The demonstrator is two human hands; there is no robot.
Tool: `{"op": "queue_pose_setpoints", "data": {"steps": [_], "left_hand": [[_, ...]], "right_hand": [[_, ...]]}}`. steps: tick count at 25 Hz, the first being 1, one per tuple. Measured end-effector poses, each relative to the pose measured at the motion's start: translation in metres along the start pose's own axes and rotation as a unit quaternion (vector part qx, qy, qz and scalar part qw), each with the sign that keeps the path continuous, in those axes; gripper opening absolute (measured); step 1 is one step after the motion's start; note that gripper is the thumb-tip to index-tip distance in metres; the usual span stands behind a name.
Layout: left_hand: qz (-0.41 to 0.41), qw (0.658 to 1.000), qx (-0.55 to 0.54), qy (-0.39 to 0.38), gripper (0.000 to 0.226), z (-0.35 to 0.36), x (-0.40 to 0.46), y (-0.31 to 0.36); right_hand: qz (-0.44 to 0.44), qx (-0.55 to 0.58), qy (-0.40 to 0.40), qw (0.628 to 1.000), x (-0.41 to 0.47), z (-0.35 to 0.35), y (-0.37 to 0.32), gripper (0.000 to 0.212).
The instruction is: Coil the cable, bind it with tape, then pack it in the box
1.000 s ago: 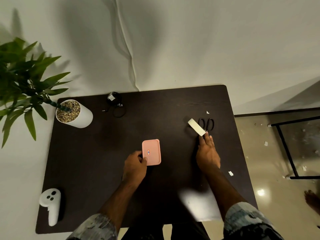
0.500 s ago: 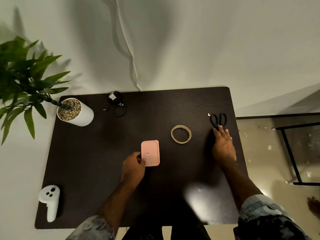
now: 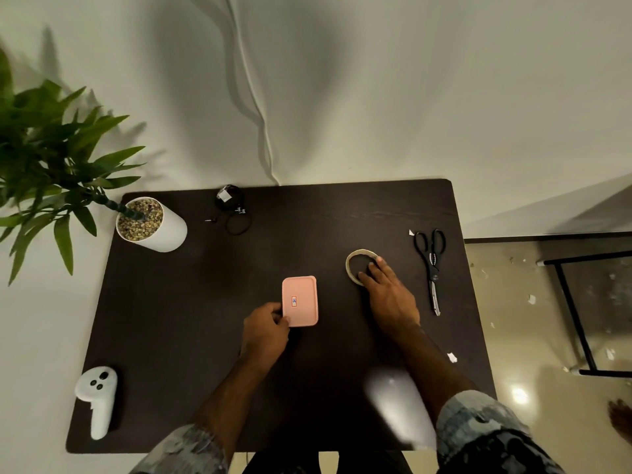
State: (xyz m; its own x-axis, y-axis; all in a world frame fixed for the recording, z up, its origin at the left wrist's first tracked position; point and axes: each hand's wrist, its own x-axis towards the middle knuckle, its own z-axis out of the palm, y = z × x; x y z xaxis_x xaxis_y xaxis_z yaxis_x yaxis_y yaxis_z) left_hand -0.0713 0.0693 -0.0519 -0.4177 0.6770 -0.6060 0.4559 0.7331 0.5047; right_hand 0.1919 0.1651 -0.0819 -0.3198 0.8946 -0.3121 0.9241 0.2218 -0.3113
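The box (image 3: 300, 301) is pinched at its near corner by the left hand (image 3: 265, 333). The tape (image 3: 361, 266) is now touched by the right hand's (image 3: 390, 297) loose fingers, moved from the scissors (image 3: 431, 265).

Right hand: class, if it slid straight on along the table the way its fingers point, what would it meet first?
The right hand points up-left, its fingertips already at the tape roll, so the roll's ring comes first. Beyond that the dark table looks bare; the cable lies too far left, probably off that line.
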Motion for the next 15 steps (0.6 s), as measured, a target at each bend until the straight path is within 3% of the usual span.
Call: {"op": "queue_pose_setpoints", "data": {"steps": [7, 10, 15], "left_hand": [[-0.011, 0.998, -0.054, -0.001, 0.030, 0.012, -0.007, 0.012], [0.024, 0.999, 0.010, 0.027, 0.034, 0.014, -0.014, 0.019], [0.099, 0.990, 0.064, 0.082, 0.050, 0.002, -0.031, 0.047]], "right_hand": [[0.082, -0.051, -0.018, 0.995, -0.011, -0.019, 0.034, 0.048], [0.088, -0.024, -0.013, 0.996, -0.013, -0.030, 0.027, 0.047], [0.101, 0.077, 0.072, 0.989, -0.032, -0.054, -0.001, 0.043]]}}
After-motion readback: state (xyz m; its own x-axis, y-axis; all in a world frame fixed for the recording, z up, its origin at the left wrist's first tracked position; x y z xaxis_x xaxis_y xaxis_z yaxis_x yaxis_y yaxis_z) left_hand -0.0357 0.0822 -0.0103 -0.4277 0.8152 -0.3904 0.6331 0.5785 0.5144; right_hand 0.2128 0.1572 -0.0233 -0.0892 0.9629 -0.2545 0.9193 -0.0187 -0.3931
